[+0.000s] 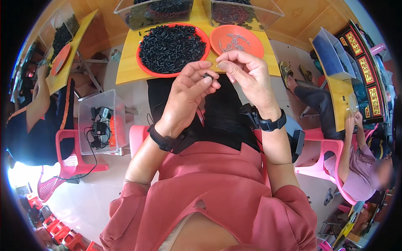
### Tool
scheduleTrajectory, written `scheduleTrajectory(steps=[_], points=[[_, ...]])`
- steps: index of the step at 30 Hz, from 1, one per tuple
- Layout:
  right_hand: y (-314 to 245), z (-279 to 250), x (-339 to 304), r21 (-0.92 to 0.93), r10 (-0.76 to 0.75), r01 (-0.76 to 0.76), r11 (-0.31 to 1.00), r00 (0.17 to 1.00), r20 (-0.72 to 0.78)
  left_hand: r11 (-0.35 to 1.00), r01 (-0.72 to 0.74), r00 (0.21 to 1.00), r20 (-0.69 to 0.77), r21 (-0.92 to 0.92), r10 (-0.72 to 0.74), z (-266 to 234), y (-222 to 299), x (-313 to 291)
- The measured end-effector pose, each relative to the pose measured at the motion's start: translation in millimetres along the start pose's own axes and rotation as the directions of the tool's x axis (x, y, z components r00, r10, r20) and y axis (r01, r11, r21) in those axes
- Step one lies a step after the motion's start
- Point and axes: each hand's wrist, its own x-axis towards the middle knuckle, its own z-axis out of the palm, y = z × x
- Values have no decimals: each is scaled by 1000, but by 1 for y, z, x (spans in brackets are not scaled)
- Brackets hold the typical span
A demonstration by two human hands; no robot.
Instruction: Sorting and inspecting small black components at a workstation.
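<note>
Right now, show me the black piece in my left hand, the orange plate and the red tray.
Black piece [207, 76], head view: exposed part.
Orange plate [256, 43], head view: bare surface.
Red tray [162, 75], head view: near rim.

Pretty tight lane here tbh. Bowl [205, 41] and plate [252, 34] sit rim to rim, so you're not squeezing through there. Left bin [161, 17] and right bin [269, 11] wall off the back, with just a slim slot between. Narrow strips of bare table [129, 58] run outside the bowl and plate. Right hand [250, 80] overlaps the plate's near edge; there's only a small gap to the left hand [186, 92].
</note>
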Motion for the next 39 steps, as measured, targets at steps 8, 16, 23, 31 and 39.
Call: scheduleTrajectory(steps=[8,16,23,31,39], points=[[-6,1,-1,-58,5,-3,998,1000,26,974,-58,997,64,218,45,-2,0,0],[3,3,-1,-204,-105,110,973,994,38,908,-99,995,34,406,94,-1,2,-2],[6,1,-1,-358,-210,235,904,972,108,874,-164,986,51,457,158,2,0,-3],[-9,-17,-5,-503,-50,213,838,947,318,892,-57,996,85,448,21,-2,-6,-3],[-1,-19,-1,-504,27,175,846,930,368,908,23,996,72,419,-58,-6,-9,1]])
